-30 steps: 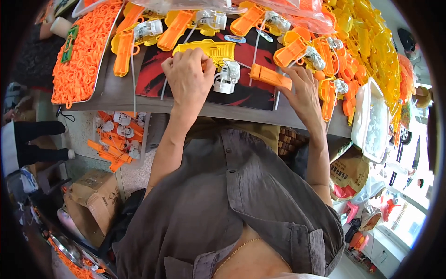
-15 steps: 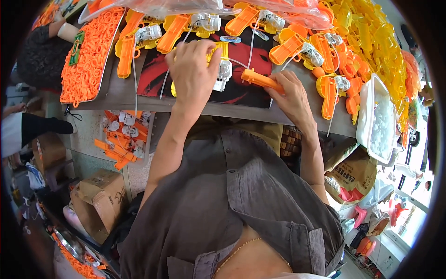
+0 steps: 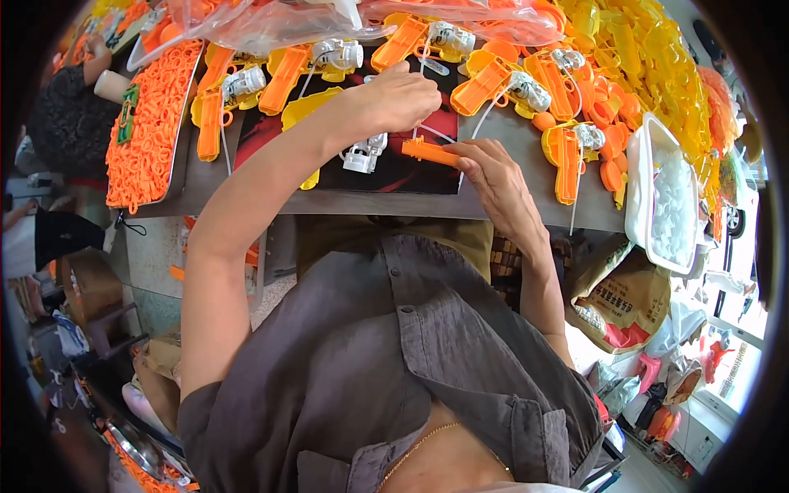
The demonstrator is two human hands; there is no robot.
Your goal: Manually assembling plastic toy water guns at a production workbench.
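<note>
My right hand [image 3: 496, 177] grips an orange handle-shaped plastic part [image 3: 429, 153] at its right end, above a black-and-red mat [image 3: 415, 182]. My left hand [image 3: 399, 97] reaches across the mat to just above that part. Its fingers are curled together, and whatever they hold is hidden. Below my left forearm lies a yellow toy-gun shell [image 3: 311, 107], partly covered by the arm. Beside it sits a white plastic mechanism [image 3: 362, 154]. A thin clear tube [image 3: 436, 131] runs between my left hand and the orange part.
Several orange-and-yellow toy guns [image 3: 209, 123] with trailing tubes lie around the mat. A tray of small orange rings [image 3: 148, 140] stands left. To the right are a white tub [image 3: 645, 197] of clear pieces and a heap of yellow shells [image 3: 641, 66]. Plastic bags [image 3: 288, 23] lie at the back.
My left hand has moved right from over the yellow shell to near the orange part, its fingers now curled. My right hand keeps hold of that part. The whole view has shifted slightly.
</note>
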